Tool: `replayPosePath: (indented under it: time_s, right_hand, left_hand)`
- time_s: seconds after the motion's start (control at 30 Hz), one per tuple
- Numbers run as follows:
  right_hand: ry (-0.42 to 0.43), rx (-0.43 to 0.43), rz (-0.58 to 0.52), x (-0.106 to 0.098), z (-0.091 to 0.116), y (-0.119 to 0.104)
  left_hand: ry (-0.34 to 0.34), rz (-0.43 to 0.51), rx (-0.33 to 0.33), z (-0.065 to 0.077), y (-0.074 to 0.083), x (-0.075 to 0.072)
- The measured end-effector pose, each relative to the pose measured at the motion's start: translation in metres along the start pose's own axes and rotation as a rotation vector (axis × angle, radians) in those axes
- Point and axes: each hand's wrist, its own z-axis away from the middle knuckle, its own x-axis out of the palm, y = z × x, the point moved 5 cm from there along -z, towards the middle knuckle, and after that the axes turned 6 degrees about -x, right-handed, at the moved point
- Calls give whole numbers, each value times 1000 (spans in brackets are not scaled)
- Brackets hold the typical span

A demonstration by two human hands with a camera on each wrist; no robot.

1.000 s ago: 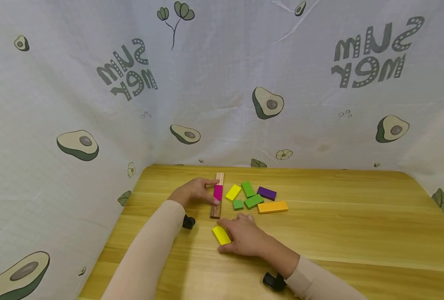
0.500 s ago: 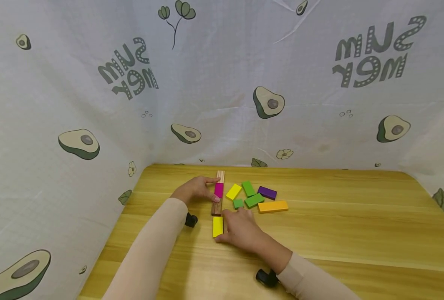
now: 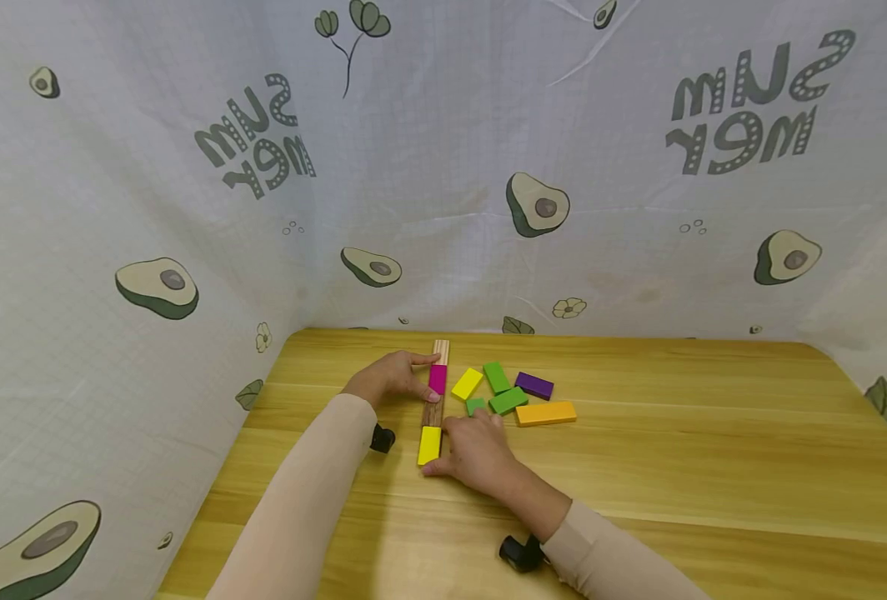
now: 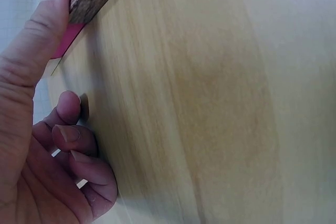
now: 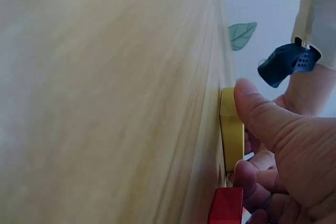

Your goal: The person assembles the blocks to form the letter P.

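left hand (image 3: 394,378): left of centre in the head view, thumb and forefinger stretched along the row of blocks (image 3: 438,379), touching it
yellow block (image 3: 428,448): lower centre, left of the right hand (image 3: 479,452), long axis running up the frame like the row
brown block (image 3: 433,414): just above it, seemingly end to end
right hand: nearer, thumb and forefinger pinching the yellow block
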Motion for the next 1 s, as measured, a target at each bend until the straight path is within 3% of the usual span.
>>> replayPosePath:
  time_s: [0.33,0.5,0.67,0.83,0.93,1.0]
  right_hand:
    - [10,-3,37,-1,-1,-1]
    - [-1,3,-13,-2,-1,4]
    - [53,161,-75,-21,8,31]
    - [161,404,90,-52,29,79]
    - [125,481,149,-57,41,105]
    - [82,480,101,-56,47,118]
  left_hand:
    - [2,1,2,0,-1,0]
    - [0,13,-3,1,0,0]
    - [-15,18,-15,1,2,2]
    - [-25,10,-27,-1,1,3]
    - [-24,16,-40,-3,0,2]
    - [-26,22,-41,-3,-1,2]
